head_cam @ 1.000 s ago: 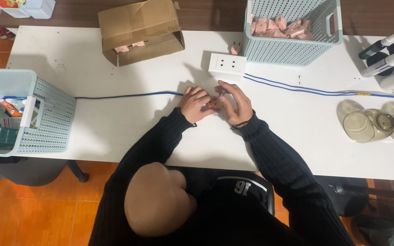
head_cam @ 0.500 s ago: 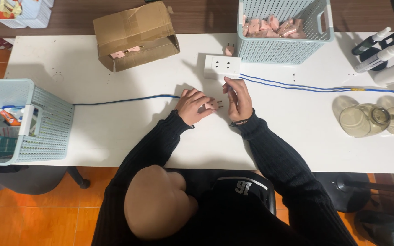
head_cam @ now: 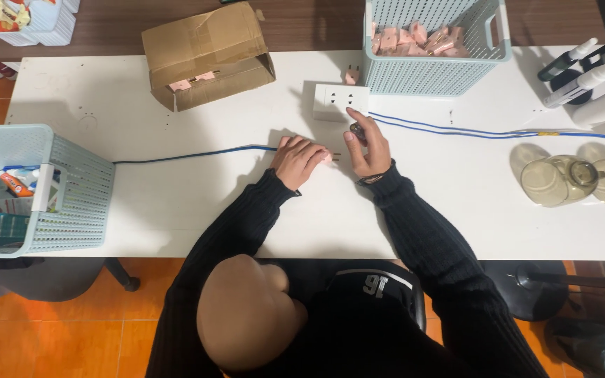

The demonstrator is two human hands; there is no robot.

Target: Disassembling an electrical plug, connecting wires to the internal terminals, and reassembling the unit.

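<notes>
Head view: a white table (head_cam: pixel 176 203) fills the middle band of the frame, its near edge crossing just above the seated person's head.
Left hand (head_cam: pixel 301 159): centre of the frame, palm down, fingers curled over a small pink plug (head_cam: pixel 328 157) with metal prongs pointing right; it presses the plug to the tabletop.
Right hand (head_cam: pixel 371 143): just right of the left hand, fingers closed round a small dark piece near the white socket block (head_cam: pixel 341 102); what the piece is cannot be told.
Blue cable (head_cam: pixel 197 154): runs from the left hand toward the left basket (head_cam: pixel 71 203); a second length leaves to the right edge.
Upper edge: cardboard box (head_cam: pixel 208 52) upper left, basket of pink plugs (head_cam: pixel 434 43) upper right.
Right edge: glass lids (head_cam: pixel 579 180), markers (head_cam: pixel 582 66).
Open room: bare tabletop lower left of the hands, and between the right forearm and the lids.
</notes>
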